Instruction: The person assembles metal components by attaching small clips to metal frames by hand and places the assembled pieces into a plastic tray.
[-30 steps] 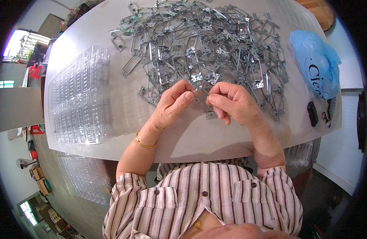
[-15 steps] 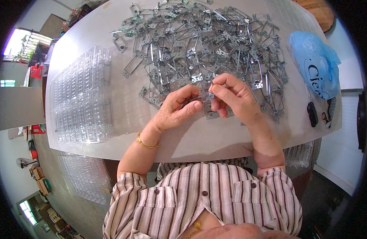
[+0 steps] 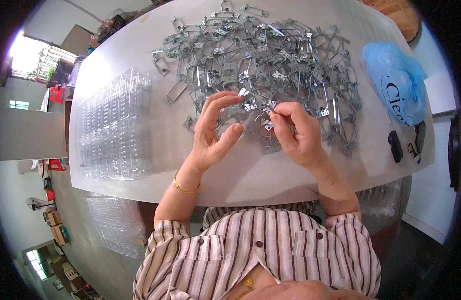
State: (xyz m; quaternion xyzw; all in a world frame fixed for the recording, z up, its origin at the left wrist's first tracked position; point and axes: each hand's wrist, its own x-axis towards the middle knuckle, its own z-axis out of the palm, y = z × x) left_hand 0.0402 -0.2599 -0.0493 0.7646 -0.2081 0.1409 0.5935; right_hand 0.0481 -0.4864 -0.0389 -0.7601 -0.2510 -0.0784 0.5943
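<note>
My right hand (image 3: 299, 134) pinches a small shiny metal bracket (image 3: 268, 126) between thumb and forefinger, just in front of the pile. Facing it is my left hand (image 3: 213, 131), its thumb and fingers spread apart with a gap between them and nothing held. Behind both hands lies a wide, tangled heap of thin metal frame-like brackets (image 3: 215, 65) with punched end plates. Some of the nearer parts overlap the held bracket in view, so its full outline is hard to make out.
Clear plastic trays (image 3: 113, 135) are stacked on the left of the pale table (image 3: 225, 185). At the right lie a blue plastic bag (image 3: 393, 82) and a black object (image 3: 395, 146). More clear trays (image 3: 115, 225) sit below the table's left edge.
My left hand has opened and drawn away from the metal bracket, which both hands were at before. My right hand keeps its pinch. The whole view has shifted slightly.
</note>
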